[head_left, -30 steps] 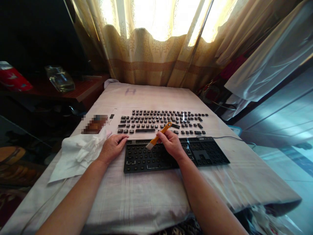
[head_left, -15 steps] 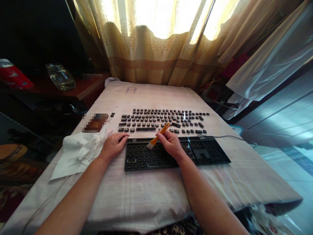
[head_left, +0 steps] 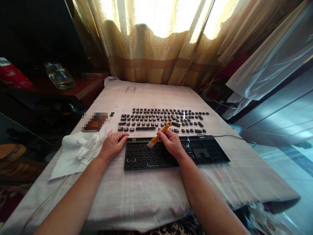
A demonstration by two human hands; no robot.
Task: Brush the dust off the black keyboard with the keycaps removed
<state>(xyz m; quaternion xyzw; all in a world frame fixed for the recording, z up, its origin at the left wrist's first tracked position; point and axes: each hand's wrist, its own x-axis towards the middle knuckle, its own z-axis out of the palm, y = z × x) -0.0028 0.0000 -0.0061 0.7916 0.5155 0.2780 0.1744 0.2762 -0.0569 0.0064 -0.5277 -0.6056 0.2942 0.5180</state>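
keyboard (head_left: 207, 153): 1 | brush (head_left: 158, 134): 1 | cloth (head_left: 78, 151): 1 | hands: 2

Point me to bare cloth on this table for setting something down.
Free: the strip between the keyboard and the near edge, and beyond the loose keys toward the curtain. Crowded: mid-table, with right hand, brush, left hand, white cloth.

Hands apart — right (head_left: 172, 142) pinching, left (head_left: 112, 146) seemingly flat

A pixelated patch (head_left: 95, 122) is masking something beside the white cloth (head_left: 77, 151). The right hand (head_left: 171, 142) is covering part of the keyboard base (head_left: 176, 152). The loose keycaps (head_left: 161, 120) are perhaps too small to read.
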